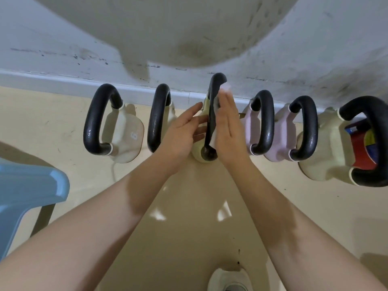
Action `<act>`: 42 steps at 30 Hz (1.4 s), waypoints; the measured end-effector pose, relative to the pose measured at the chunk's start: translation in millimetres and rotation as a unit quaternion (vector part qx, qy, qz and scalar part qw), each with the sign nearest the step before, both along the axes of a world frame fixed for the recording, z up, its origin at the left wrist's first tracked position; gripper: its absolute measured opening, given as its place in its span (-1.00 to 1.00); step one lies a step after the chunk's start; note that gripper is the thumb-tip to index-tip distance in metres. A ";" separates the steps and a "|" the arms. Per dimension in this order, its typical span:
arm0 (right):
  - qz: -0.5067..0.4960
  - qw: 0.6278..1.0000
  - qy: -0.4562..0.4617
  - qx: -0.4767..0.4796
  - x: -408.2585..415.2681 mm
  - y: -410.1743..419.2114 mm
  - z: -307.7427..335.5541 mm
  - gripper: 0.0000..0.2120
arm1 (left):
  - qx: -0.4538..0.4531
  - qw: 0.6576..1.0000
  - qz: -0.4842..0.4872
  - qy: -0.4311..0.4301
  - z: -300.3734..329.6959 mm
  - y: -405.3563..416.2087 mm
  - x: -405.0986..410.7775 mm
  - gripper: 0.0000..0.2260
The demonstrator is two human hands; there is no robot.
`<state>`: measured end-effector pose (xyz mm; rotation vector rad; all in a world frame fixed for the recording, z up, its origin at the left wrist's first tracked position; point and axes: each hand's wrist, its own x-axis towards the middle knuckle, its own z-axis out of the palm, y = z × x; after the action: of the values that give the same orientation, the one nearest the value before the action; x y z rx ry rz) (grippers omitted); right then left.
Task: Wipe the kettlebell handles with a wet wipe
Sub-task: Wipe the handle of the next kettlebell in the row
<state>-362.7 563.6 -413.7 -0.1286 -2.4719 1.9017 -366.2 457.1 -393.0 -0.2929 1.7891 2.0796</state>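
Note:
Several kettlebells with black handles stand in a row along the wall. The middle kettlebell has a pale green body (199, 153) and a black handle (213, 95). My right hand (227, 131) lies flat against the right side of that handle, pressing a white wet wipe (225, 89) onto it. The wipe shows above my fingertips and below my palm. My left hand (182, 133) is open, fingers spread, resting against the kettlebell body just left of the handle.
Two cream kettlebells (123, 133) (156, 118) stand to the left, two pink ones (249, 122) (281, 131) and a larger cream one (323, 148) with a red label to the right. A blue plastic stool (27, 185) is at the left. The white wall (63, 49) runs behind.

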 end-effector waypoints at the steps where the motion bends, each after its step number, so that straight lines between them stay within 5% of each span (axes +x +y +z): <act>1: -0.011 0.999 -0.021 -0.042 -4.2 0.2 2.3 -0.49 | 0.007 1.000 -0.001 -0.015 -0.5 -1.0 -1.7 -0.63; 6: 0.027 0.999 -0.021 0.034 35.8 6.3 -27.7 -0.50 | -0.056 0.997 -0.042 -0.025 2.0 7.7 -12.0 -0.53; 12: 0.018 0.996 -0.045 -0.075 -8.9 8.3 -18.7 -0.46 | -0.034 0.997 -0.071 0.004 -3.6 7.4 -20.6 -0.55; 16: 0.050 0.997 -0.026 0.047 28.7 13.5 -25.6 -0.54 | -0.124 0.986 -0.102 0.055 -0.9 4.9 -19.9 -0.56; 21: 0.016 0.988 -0.058 -0.140 -19.6 10.0 -5.3 -0.47 | -0.113 0.987 -0.095 0.063 -1.7 5.9 -20.5 -0.55; 24: -0.009 0.982 -0.083 -0.169 -39.4 5.4 3.5 -0.40 | -0.093 0.990 -0.084 0.064 -3.6 5.0 -20.6 -0.56; 29: 0.045 0.982 -0.074 -0.166 -20.5 6.9 0.9 -0.50 | -0.085 0.991 -0.092 0.051 -1.3 2.6 -22.1 -0.58; 35: -0.076 0.960 -0.161 -0.216 -45.8 12.0 26.8 -0.90 | -0.114 0.989 -0.083 0.050 0.9 4.8 -19.3 -0.53; 42: -0.076 0.961 -0.202 -0.170 -55.1 14.0 11.5 -0.59 | -0.109 0.989 -0.087 0.048 -3.1 3.7 -19.0 -0.53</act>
<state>-417.7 577.6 -402.2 -0.7603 -2.2225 2.4093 -385.2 460.8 -396.1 -0.0921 2.0241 1.8102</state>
